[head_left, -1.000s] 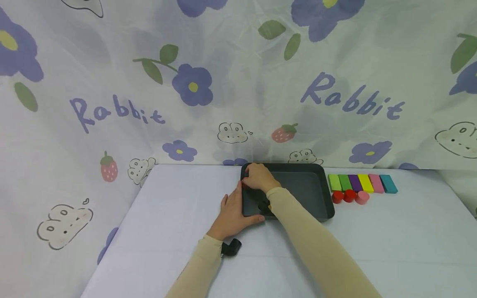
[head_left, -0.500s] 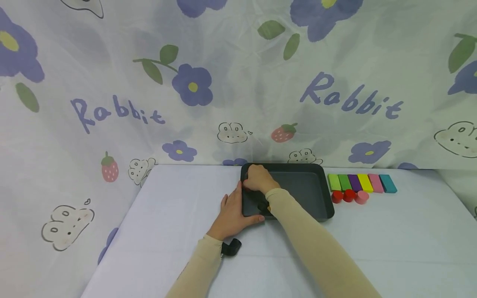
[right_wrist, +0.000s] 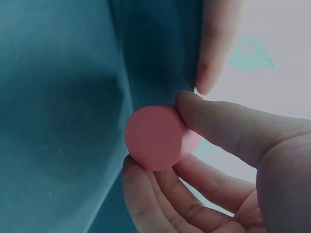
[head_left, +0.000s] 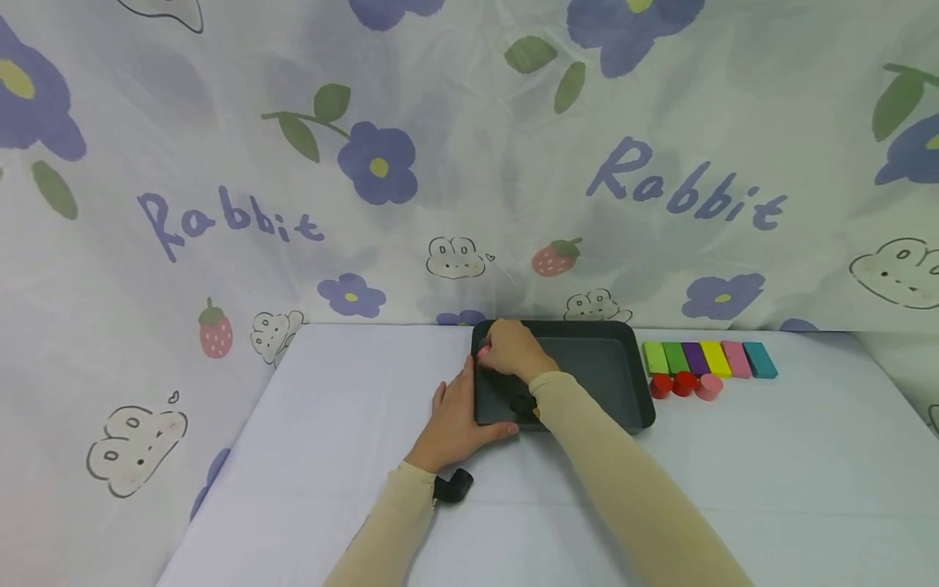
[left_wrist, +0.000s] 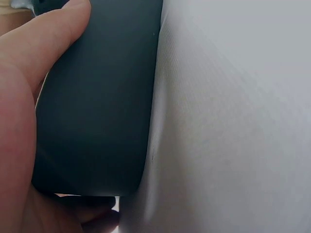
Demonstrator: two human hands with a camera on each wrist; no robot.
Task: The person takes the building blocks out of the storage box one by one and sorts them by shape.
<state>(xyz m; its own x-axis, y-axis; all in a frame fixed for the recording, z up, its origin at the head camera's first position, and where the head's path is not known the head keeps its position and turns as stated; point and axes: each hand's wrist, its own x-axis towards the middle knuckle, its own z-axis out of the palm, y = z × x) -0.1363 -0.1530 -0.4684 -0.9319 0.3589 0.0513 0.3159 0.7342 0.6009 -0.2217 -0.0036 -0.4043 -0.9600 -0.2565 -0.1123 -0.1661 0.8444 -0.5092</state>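
A dark grey rectangular tray (head_left: pixel 605 379) stands near the back of the white table. My left hand (head_left: pixel 453 422) rests at its near left corner, straight fingers along the left wall and thumb on the front wall. The left wrist view shows the thumb (left_wrist: pixel 60 31) against the tray's outer side. Inside the tray, by the left wall, my right hand (head_left: pixel 519 352) holds a pink cylinder. Close up in the right wrist view, thumb and fingertips pinch this pink cylinder (right_wrist: pixel 154 138), its round flat face towards the camera.
Right of the tray, several coloured rectangular blocks (head_left: pixel 694 359) lie in a row. In front of them are two red cylinders (head_left: pixel 685 383) and another pink cylinder (head_left: pixel 709 387). A printed fabric backdrop (head_left: pixel 455 163) rises behind the table's back edge.
My right hand has lifted and turned slightly at the tray's left wall, and the pink cylinder now shows at its fingertips. My left hand keeps its place on the tray.
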